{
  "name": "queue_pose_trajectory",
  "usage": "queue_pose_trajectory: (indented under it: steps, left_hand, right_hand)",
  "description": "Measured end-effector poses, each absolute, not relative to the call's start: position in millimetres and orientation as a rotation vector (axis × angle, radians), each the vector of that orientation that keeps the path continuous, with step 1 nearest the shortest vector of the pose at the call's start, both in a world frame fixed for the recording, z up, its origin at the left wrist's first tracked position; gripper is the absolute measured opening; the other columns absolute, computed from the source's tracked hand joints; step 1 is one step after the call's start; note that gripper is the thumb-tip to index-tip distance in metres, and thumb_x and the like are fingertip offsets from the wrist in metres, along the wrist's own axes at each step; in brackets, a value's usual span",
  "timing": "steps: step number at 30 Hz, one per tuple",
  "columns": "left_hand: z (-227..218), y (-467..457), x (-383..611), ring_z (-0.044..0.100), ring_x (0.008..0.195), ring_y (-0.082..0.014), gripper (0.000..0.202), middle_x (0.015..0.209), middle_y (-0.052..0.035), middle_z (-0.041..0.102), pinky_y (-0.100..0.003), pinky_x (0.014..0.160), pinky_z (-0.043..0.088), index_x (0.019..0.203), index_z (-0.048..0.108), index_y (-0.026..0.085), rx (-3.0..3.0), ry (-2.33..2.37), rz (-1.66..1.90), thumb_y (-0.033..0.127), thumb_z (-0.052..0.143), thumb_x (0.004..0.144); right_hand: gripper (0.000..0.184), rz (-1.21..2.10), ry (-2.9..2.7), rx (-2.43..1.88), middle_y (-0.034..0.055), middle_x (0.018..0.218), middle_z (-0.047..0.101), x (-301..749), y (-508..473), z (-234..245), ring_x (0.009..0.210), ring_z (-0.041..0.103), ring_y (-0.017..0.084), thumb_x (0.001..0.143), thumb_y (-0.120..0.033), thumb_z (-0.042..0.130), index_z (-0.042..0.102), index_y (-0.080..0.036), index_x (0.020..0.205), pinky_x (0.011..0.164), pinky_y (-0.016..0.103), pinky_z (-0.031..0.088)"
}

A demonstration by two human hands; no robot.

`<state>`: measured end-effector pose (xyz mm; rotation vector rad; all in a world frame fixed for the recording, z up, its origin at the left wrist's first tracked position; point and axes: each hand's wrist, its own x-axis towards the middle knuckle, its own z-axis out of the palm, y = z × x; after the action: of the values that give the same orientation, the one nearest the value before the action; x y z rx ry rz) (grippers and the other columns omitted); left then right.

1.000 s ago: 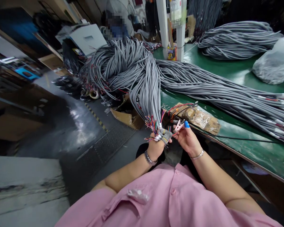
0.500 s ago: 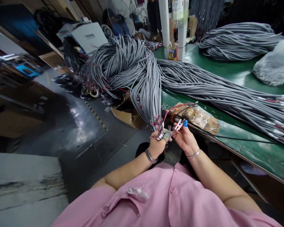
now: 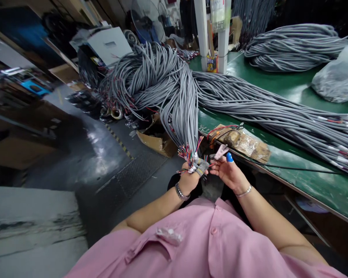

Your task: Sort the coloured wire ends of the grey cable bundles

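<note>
In the head view my left hand (image 3: 189, 179) is closed around a bundle of grey cables (image 3: 181, 116) near their ends. Bare coloured wires (image 3: 185, 152) fan out above this fist, and a grey cloth cover (image 3: 202, 168) wraps its thumb. Close by on the right, my right hand (image 3: 230, 175) has its blue-capped thumb raised apart from its fingers. Those fingertips reach to a few thin coloured wires (image 3: 212, 165) from the bundle. Just beyond the thumb is a pink clip-like tool (image 3: 221, 151), beside the bench edge; its lower end is hard to make out.
A taped wooden block (image 3: 249, 146) lies at the edge of the green bench (image 3: 295, 162). More grey cables (image 3: 263, 102) stretch right across it, with a coiled bundle (image 3: 295, 48) and a plastic bag (image 3: 338, 77) behind. An open cardboard box (image 3: 155, 139) stands below the hanging cables.
My right hand has shifted slightly right and down, its thumb now apart from the pink tool. The tool's two arms, spread before, look closer together. My left hand keeps its hold on the cables.
</note>
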<state>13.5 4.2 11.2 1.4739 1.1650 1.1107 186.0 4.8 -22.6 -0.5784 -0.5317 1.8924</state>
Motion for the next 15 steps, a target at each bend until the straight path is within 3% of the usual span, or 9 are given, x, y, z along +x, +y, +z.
queue_pose_trajectory:
  steps: [6,10,15]
  left_hand:
    - [15.5,4.3,9.0,0.065,0.066,-0.0152,0.027,0.066,-0.0029,0.070,-0.027,0.068,0.050,0.070,0.069,0.017,1.652,1.160,1.009,0.039,0.062,0.085]
    - [14.3,4.5,10.4,0.064,0.063,-0.0140,0.028,0.063,-0.0025,0.068,-0.025,0.065,0.049,0.069,0.068,0.016,1.684,1.157,0.963,0.039,0.062,0.085]
    - [2.8,9.3,4.0,0.063,0.068,-0.0149,0.024,0.068,-0.0030,0.068,-0.027,0.069,0.049,0.069,0.067,0.017,1.860,1.043,0.929,0.035,0.063,0.084]
  right_hand:
    - [0.027,1.819,-0.841,-0.841,0.0032,0.082,0.070,194.0,-1.7,-16.9,0.070,0.061,0.012,0.072,-0.040,0.079,0.070,-0.018,0.084,0.069,0.027,0.050]
    - [0.023,1.694,-0.875,-0.956,-0.0006,0.069,0.065,189.4,0.3,-12.4,0.062,0.056,0.010,0.070,-0.036,0.080,0.070,-0.017,0.079,0.063,0.025,0.046]
    - [0.020,1.512,-0.977,-1.008,-0.0009,0.066,0.063,180.7,-1.8,-12.8,0.060,0.051,0.011,0.072,-0.035,0.076,0.069,-0.016,0.073,0.060,0.025,0.041]
